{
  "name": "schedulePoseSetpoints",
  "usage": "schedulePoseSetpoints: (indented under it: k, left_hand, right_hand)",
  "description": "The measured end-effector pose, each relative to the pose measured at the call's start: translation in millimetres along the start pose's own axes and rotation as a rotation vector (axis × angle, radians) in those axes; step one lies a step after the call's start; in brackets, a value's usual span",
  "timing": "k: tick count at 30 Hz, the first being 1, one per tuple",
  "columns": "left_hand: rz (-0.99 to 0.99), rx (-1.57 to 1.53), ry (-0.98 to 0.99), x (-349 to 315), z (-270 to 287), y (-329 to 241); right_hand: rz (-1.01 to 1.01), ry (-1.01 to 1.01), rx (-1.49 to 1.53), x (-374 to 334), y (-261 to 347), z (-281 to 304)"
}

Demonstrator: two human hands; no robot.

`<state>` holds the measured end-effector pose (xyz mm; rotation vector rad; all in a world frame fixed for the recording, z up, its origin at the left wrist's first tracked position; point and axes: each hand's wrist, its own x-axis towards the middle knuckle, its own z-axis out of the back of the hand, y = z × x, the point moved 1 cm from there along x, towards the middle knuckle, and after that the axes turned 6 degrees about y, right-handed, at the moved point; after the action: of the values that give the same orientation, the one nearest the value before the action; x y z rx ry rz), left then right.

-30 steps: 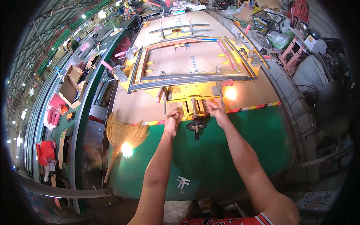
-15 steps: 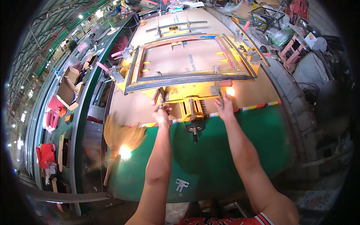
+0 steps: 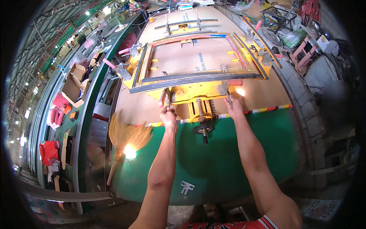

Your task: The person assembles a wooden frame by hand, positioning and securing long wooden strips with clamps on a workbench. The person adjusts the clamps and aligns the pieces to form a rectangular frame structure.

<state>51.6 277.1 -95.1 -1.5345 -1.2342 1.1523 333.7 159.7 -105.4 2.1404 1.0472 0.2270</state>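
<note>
Plainly, my left hand (image 3: 169, 116) was curled round the steel rod (image 3: 168, 101) of the left clamp; my right hand (image 3: 236, 107) was at the right clamp's flat metal bar (image 3: 228, 98), its hold unclear to me. Beyond them the rectangular frame (image 3: 237, 53) lay on the yellow metal jig (image 3: 194, 91). A second earlier, both hands had flanked the black handwheel (image 3: 203, 127). Brown cardboard (image 3: 263, 95) and a straw broom (image 3: 127, 131) lay on the smooth green table (image 3: 217, 168), under roof trusses (image 3: 34, 45).

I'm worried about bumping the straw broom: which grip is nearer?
Left. The left grip is right of the straw broom, apart from it; the right grip is farther right.
</note>
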Motion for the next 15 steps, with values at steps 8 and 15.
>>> schedulePoseSetpoints:
  k: [8, 15]
  left_hand:
    - [-0.004, -0.070, 0.063, -18, -7, -5]
    - [-0.024, -0.075, 0.046, -11, -1, 10]
  right_hand:
    - [-0.189, 0.073, -0.069, -6, 4, 31]
    - [-0.151, 0.054, -0.218, -22, 3, 1]
